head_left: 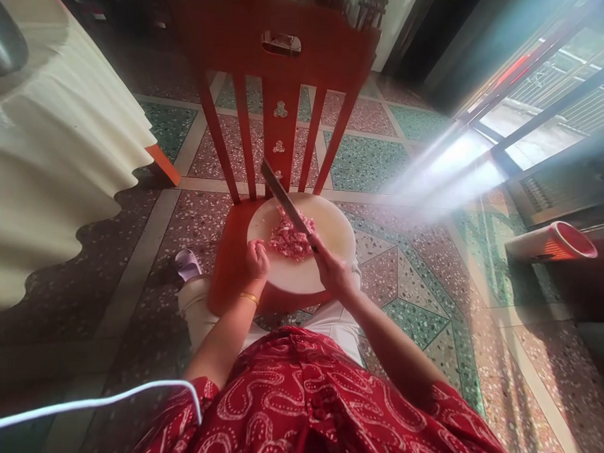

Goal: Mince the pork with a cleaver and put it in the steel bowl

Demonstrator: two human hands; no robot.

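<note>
A round white cutting board [326,227] lies on the seat of a red wooden chair [278,85]. On the board sits a heap of chopped pink meat [291,238]. My right hand [333,268] grips the handle of a cleaver [283,197], whose blade slants up and to the left over the meat. My left hand [257,259], with a gold bangle at the wrist, rests on the board's left part beside the meat, fingers curled.
A table with a cream scalloped cloth [49,162] fills the left side. A red-and-white cylinder [556,243] lies on its side at the right, near a window frame. Patterned terrazzo floor [420,278] surrounds the chair. A white cable [89,404] crosses the lower left.
</note>
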